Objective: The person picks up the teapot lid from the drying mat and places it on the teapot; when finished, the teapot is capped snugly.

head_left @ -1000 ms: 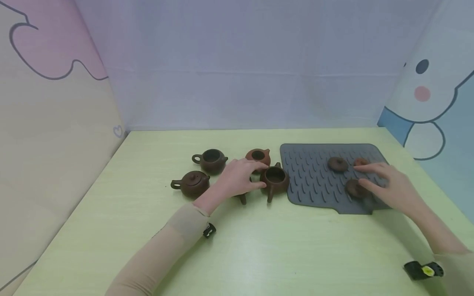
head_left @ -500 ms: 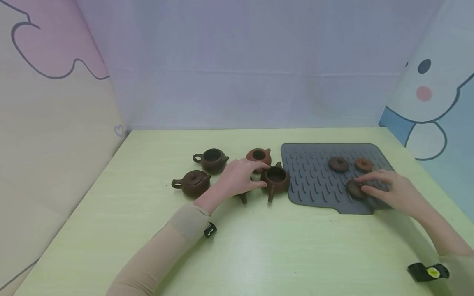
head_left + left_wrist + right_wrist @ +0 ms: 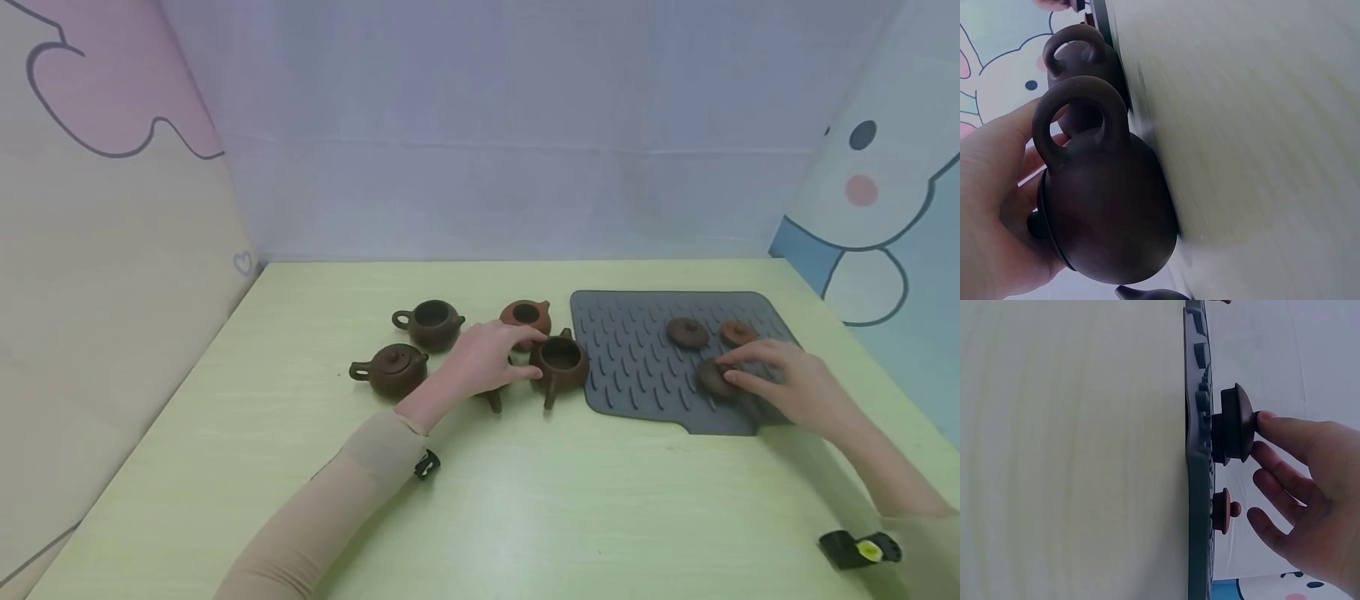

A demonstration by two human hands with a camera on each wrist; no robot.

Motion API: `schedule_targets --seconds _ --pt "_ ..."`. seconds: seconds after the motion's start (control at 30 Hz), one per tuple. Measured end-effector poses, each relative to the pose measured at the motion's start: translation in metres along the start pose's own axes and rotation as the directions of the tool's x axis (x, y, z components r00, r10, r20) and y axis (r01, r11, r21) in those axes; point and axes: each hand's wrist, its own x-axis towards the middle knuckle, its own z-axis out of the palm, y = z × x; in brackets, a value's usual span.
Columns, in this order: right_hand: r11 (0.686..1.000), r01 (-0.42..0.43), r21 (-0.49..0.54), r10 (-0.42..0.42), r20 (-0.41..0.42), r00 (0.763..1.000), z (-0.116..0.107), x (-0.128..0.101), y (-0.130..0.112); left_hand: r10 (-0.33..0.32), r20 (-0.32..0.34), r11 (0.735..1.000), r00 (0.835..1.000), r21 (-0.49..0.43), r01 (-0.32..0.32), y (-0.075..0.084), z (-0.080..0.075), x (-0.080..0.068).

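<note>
In the head view my left hand (image 3: 480, 358) sits among the teapots, thumb and index finger holding the left side of a dark lidless teapot (image 3: 573, 379). A second dark teapot (image 3: 1110, 206), with a lid on, stands nearer to the left wrist camera; in the head view my hand hides most of it. My right hand (image 3: 798, 387) pinches a dark brown teapot lid (image 3: 1238, 425) by its knob, slightly above the grey mat (image 3: 622, 358). Another dark lid (image 3: 687, 333) and a small reddish lid (image 3: 738, 333) lie behind it on the mat.
A lidded brown teapot (image 3: 393, 373) and an open dark teapot (image 3: 432, 327) stand to the left. Behind my left hand is an open reddish teapot (image 3: 525, 315). The pale table (image 3: 525, 517) meets curtain and printed panels at its back and sides.
My right index finger has come down from over the reddish lid to the dark lid's knob. That lid has shifted slightly left and lifted. My left hand keeps its place.
</note>
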Motion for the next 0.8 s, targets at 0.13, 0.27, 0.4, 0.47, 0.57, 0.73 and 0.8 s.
schedule_targets --seconds 0.13,0.27,0.4,0.47,0.57,0.73,0.8 --pt "0.998 0.045 0.033 -0.044 -0.035 0.998 0.004 0.006 -0.009 -0.005 0.002 1.0 1.0 -0.004 0.005 0.0 0.0 0.0" --pt "0.997 0.063 0.051 -0.06 -0.064 0.996 0.008 0.012 -0.019 -0.01 0.006 1.0 1.0 -0.013 0.01 0.001 -0.001 0.0" --pt "0.997 0.061 0.051 -0.055 -0.112 0.992 0.015 0.018 -0.031 -0.014 0.011 1.0 1.0 -0.014 0.014 0.001 -0.001 0.0" --pt "0.996 0.054 0.071 -0.044 -0.125 0.991 0.018 0.021 -0.037 -0.015 0.011 1.0 1.0 -0.013 0.015 0.001 -0.001 0.0" --pt "0.993 0.044 0.112 -0.028 -0.139 0.99 0.023 0.025 -0.046 -0.018 0.011 1.0 1.0 -0.015 0.019 0.001 -0.001 0.0" --pt "0.982 0.041 0.186 -0.008 -0.178 0.984 0.031 0.032 -0.061 -0.024 0.018 1.0 1.0 -0.016 0.024 0.002 -0.002 0.0" --pt "0.977 0.047 0.21 -0.007 -0.19 0.982 0.035 0.034 -0.067 -0.028 0.021 0.999 0.999 -0.016 0.028 0.002 -0.002 0.0"
